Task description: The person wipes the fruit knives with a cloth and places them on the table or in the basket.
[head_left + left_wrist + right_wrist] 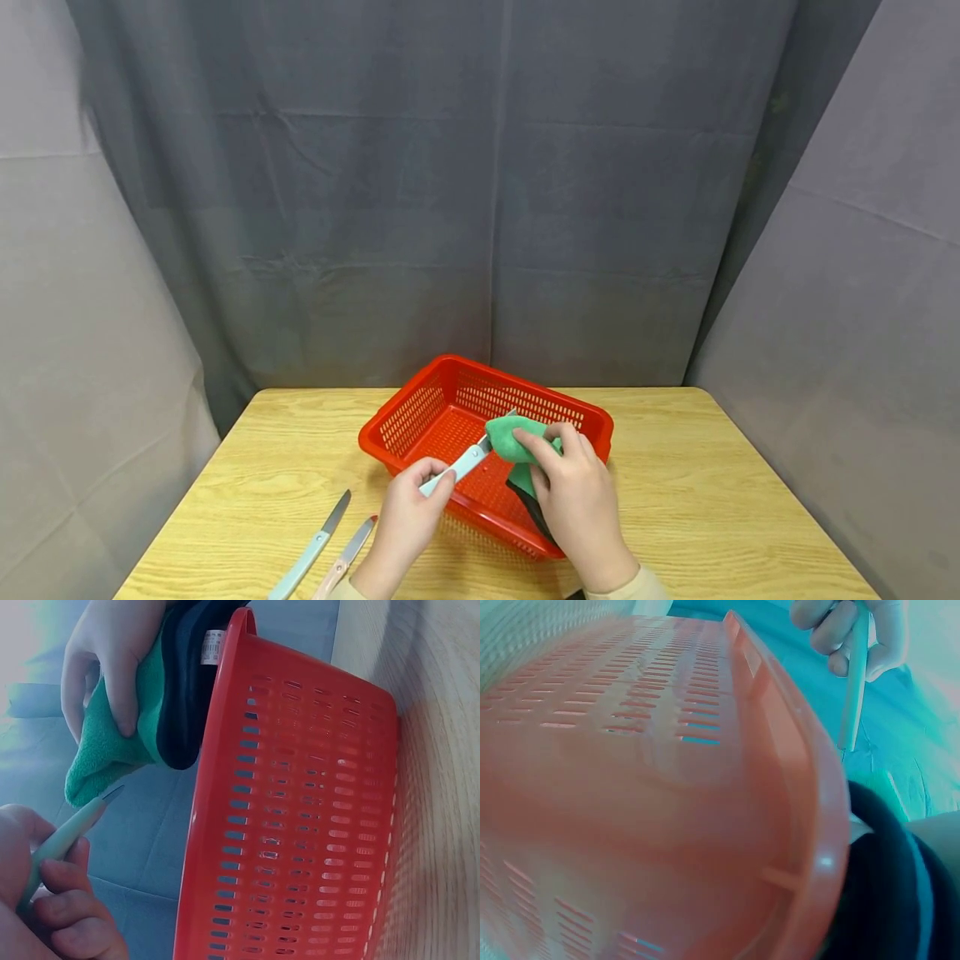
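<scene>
Over the red plastic basket (525,384), my left hand (408,508) grips a knife (467,465) by its pale blue-green handle. The blade points away to the right, and its tip shows past a green cloth (498,437). My right hand (581,492) pinches this cloth around the middle of the blade. A dark-edged part of the cloth hangs down over the basket's near side; in the left wrist view a white label (212,646) shows on it. The right wrist view shows the knife's handle (855,690) in my left fingers; the blade is mostly hidden there.
Left of the basket, two more knives lie on the wooden table (712,500): one with a pale green handle (302,567), one with a pink handle (336,575) and a red mark at its tip. Grey curtains (375,208) hang behind and at both sides.
</scene>
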Demonstrator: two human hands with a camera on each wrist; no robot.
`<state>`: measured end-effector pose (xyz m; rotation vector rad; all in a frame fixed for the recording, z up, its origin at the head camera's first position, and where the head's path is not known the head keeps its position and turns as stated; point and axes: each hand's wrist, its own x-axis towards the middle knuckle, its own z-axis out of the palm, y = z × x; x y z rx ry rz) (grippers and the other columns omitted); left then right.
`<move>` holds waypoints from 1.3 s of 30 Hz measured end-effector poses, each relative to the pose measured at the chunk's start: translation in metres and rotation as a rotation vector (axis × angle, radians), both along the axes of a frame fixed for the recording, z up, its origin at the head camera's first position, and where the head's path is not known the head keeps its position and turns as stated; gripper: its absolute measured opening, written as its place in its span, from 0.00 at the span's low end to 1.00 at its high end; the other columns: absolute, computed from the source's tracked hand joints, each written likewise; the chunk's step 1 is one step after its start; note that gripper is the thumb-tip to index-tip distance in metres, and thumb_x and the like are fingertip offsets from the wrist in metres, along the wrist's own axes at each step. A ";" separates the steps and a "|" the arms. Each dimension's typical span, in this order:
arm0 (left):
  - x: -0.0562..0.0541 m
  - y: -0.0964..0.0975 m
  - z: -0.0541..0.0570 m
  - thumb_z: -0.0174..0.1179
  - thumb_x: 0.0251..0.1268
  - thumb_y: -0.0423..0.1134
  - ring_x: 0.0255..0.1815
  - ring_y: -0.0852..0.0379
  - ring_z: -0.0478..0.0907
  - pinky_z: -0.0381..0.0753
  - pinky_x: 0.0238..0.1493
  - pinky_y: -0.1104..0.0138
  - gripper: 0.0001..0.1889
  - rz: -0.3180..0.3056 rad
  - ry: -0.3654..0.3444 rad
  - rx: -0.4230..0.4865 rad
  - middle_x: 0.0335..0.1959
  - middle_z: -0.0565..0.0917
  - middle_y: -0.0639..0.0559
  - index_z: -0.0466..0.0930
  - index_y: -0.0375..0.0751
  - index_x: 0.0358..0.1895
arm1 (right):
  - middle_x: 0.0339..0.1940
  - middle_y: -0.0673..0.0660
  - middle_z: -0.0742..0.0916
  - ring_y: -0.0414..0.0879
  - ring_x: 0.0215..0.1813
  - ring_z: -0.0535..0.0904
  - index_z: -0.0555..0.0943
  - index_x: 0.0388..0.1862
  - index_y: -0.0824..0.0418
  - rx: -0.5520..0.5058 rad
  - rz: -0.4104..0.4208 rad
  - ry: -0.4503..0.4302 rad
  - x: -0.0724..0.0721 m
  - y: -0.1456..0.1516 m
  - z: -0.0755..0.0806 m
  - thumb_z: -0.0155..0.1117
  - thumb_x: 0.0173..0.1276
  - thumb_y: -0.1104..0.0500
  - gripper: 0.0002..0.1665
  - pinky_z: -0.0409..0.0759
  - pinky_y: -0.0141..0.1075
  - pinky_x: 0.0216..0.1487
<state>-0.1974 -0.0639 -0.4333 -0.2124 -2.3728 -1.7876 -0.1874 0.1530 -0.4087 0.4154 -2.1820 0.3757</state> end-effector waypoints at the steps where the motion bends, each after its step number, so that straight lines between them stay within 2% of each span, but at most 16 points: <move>1: 0.000 0.000 0.000 0.65 0.67 0.38 0.14 0.68 0.61 0.60 0.17 0.74 0.05 -0.001 -0.002 0.000 0.18 0.70 0.56 0.83 0.39 0.35 | 0.40 0.54 0.81 0.48 0.35 0.78 0.89 0.51 0.46 0.007 0.008 -0.004 0.000 0.000 0.000 0.80 0.49 0.70 0.31 0.79 0.37 0.28; 11: 0.000 0.000 0.001 0.65 0.67 0.38 0.14 0.67 0.60 0.59 0.17 0.74 0.06 -0.016 -0.009 -0.008 0.18 0.70 0.56 0.83 0.39 0.36 | 0.40 0.53 0.81 0.46 0.34 0.76 0.89 0.50 0.44 0.021 0.027 -0.029 -0.001 -0.001 -0.003 0.83 0.48 0.69 0.31 0.78 0.35 0.28; 30: 0.002 -0.001 0.004 0.65 0.67 0.38 0.12 0.68 0.59 0.57 0.15 0.75 0.06 -0.026 -0.010 -0.018 0.17 0.70 0.56 0.83 0.39 0.35 | 0.40 0.55 0.81 0.48 0.33 0.76 0.89 0.51 0.48 -0.009 -0.038 -0.043 -0.005 0.004 -0.003 0.81 0.49 0.70 0.30 0.77 0.37 0.27; 39: 0.000 -0.001 0.002 0.65 0.66 0.37 0.13 0.68 0.60 0.59 0.16 0.74 0.05 -0.006 -0.005 -0.029 0.17 0.70 0.57 0.84 0.39 0.34 | 0.40 0.57 0.81 0.50 0.34 0.77 0.89 0.51 0.48 -0.038 -0.083 -0.030 -0.006 0.009 -0.002 0.82 0.48 0.70 0.31 0.78 0.40 0.27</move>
